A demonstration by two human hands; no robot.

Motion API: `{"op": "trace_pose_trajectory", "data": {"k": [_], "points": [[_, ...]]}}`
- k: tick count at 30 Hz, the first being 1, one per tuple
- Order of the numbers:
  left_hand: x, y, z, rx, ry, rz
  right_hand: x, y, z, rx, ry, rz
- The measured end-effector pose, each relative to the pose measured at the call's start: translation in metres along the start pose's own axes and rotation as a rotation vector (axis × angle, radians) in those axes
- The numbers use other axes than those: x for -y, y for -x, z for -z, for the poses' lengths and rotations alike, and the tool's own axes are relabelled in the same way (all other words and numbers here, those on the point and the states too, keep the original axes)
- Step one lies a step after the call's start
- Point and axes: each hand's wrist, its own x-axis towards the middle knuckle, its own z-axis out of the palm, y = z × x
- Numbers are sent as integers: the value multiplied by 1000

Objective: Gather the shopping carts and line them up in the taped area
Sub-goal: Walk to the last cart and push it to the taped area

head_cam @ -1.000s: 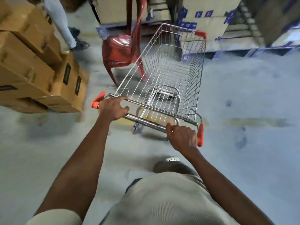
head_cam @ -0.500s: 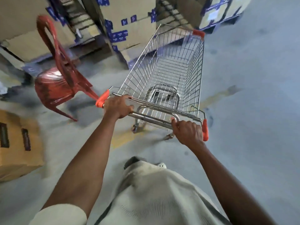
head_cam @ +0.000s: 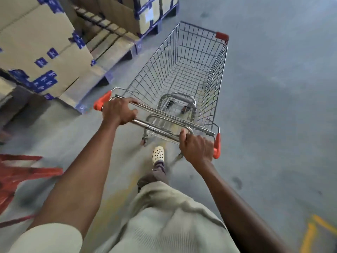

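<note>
Cart (head_cam: 180, 79) now past chair (head_cam: 20, 172); boxes (head_cam: 36, 44) alongside

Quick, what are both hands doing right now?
Left hand: closed, gripping the cart handle.
Right hand: closed, gripping the same cart handle.

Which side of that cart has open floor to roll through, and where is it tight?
Open: the bare grey floor right of the shopping cart and ahead of it, down to the yellow floor line. Crowded: the left side, where stacked cardboard boxes stand close, and a red chair lower left.
</note>
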Motion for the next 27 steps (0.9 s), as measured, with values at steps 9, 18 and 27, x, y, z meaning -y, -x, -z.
{"op": "trace_pose_trajectory", "data": {"k": [9,18,27], "points": [[-118,-196,30,79,-12,-262,-53,-143,5,-157,-32,-264],[-272,-328,28,131,-73,-499,-173,-283,50,7,-178,-627],[-455,-450,23,178,-106,-566,-340,-431,80,-152,-221,-790]]}}
